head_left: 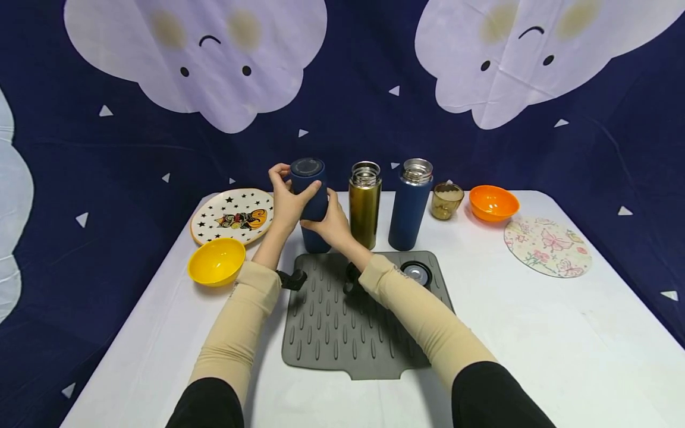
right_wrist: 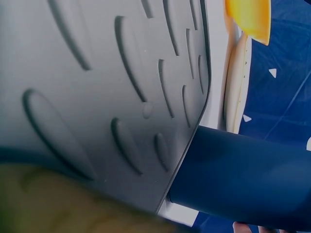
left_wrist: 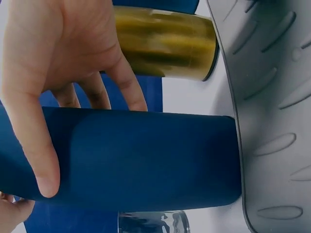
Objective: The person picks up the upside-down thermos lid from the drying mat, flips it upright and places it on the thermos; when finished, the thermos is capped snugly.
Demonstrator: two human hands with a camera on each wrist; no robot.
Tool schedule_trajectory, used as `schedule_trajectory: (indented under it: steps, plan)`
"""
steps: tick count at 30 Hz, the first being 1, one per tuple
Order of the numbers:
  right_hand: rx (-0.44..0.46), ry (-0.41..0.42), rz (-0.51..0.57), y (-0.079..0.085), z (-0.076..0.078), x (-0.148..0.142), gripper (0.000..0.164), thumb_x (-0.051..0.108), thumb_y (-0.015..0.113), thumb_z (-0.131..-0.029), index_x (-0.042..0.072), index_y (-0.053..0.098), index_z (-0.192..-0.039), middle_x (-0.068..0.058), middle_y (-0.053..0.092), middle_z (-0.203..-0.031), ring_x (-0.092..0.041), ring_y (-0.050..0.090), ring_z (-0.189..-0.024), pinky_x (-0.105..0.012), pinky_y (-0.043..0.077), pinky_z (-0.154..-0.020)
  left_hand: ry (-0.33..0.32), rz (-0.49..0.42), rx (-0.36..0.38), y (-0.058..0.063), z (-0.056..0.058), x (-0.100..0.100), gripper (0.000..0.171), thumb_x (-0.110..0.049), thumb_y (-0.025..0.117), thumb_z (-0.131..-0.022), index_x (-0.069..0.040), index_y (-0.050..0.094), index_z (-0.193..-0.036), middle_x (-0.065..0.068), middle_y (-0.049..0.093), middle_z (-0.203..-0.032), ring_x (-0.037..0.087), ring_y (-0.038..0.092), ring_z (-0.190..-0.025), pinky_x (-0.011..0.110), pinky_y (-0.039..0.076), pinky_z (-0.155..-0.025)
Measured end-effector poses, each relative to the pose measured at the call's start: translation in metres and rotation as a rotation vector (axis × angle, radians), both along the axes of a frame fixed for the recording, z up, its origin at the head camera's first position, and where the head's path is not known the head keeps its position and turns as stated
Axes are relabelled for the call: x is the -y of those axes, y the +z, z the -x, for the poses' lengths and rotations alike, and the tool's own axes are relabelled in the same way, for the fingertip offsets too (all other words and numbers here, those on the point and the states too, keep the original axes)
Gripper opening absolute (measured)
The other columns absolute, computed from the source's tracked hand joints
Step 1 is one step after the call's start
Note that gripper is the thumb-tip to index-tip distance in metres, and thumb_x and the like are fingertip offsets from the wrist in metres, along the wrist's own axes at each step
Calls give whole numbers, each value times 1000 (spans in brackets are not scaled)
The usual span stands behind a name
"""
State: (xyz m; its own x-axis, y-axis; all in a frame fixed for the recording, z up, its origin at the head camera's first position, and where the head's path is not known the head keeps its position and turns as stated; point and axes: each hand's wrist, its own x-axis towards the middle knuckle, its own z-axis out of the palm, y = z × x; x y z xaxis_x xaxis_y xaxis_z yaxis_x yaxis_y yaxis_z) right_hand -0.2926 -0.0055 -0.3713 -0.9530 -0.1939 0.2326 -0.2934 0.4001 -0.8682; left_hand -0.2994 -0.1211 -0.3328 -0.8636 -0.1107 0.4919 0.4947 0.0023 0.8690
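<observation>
A tall blue insulated bottle (head_left: 313, 208) with a dark cap (head_left: 307, 167) stands upright behind a grey drying mat (head_left: 321, 333). My left hand (head_left: 286, 205) grips its upper part, thumb laid across the side just below the cap. Lower down, my right hand (head_left: 332, 226) holds the bottle from the right; in the left wrist view that hand (left_wrist: 48, 53) has its thumb on the near side and fingers behind. The bottle's base meets the mat's back edge in the right wrist view, where only fingertips (right_wrist: 248, 227) show at the bottom.
Right of the held bottle stand a gold bottle (head_left: 364, 208) and another blue bottle (head_left: 409, 208), both uncapped. A round black lid (head_left: 416, 273) lies on the mat. Left are a star-patterned plate (head_left: 214, 220) and yellow bowl (head_left: 216, 263); right, an amber cup (head_left: 446, 202) and orange bowl (head_left: 493, 204).
</observation>
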Motion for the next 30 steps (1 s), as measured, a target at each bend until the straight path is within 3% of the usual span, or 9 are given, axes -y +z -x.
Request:
schedule_trajectory:
  steps: [4,8,12,17,21,24,27,30]
  plan:
    - [2,-7,-3,0,0,1,92,26,75,-77,9,16,-145,-17,39,-138,-30,46,-120,-42,39,-99,-35,-7,-14,-1,0,4,60,-14,64,-78,-3,34,-129,8,43,-117,17,50,-106,33,39,-94]
    - [-1,-11,3,0,1,1,91,24,76,-76,10,18,-144,-17,41,-136,-29,48,-118,-42,40,-97,-48,19,-4,-1,-1,6,65,-18,62,-79,-1,36,-136,12,37,-128,17,45,-110,33,35,-98]
    - [11,-11,-2,0,0,0,92,26,75,-77,9,16,-145,-17,35,-142,-30,41,-126,-42,36,-102,20,84,8,2,-3,3,73,-11,71,-76,-4,28,-136,10,27,-125,22,44,-111,30,37,-94]
    - [11,-4,-12,1,0,0,93,27,75,-77,9,15,-146,-17,32,-144,-30,38,-128,-41,35,-103,88,103,28,12,-11,-3,73,-6,75,-73,0,27,-127,9,33,-118,27,46,-109,30,40,-91]
    - [6,-2,-11,1,-1,1,92,27,75,-77,9,16,-145,-16,37,-140,-30,44,-123,-41,38,-99,40,68,1,17,-19,0,67,-6,67,-76,4,32,-132,16,43,-119,20,50,-103,30,41,-90]
    - [-1,-4,1,2,0,1,91,26,76,-76,10,17,-145,-16,41,-137,-29,47,-119,-42,40,-98,-54,16,-23,10,-14,6,72,-14,65,-77,3,29,-138,23,47,-124,12,49,-100,27,40,-89]
    - [2,-8,0,2,0,1,92,26,76,-76,9,17,-145,-16,41,-137,-30,47,-119,-42,39,-98,-110,-36,-18,3,-7,8,79,-19,66,-76,0,22,-139,18,44,-129,10,48,-104,26,39,-91]
    - [10,-14,-14,1,0,1,92,27,76,-76,9,16,-145,-17,38,-139,-30,45,-122,-41,38,-100,-71,-33,-7,0,-1,6,79,-15,70,-75,-3,20,-135,6,36,-124,14,48,-105,28,40,-91]
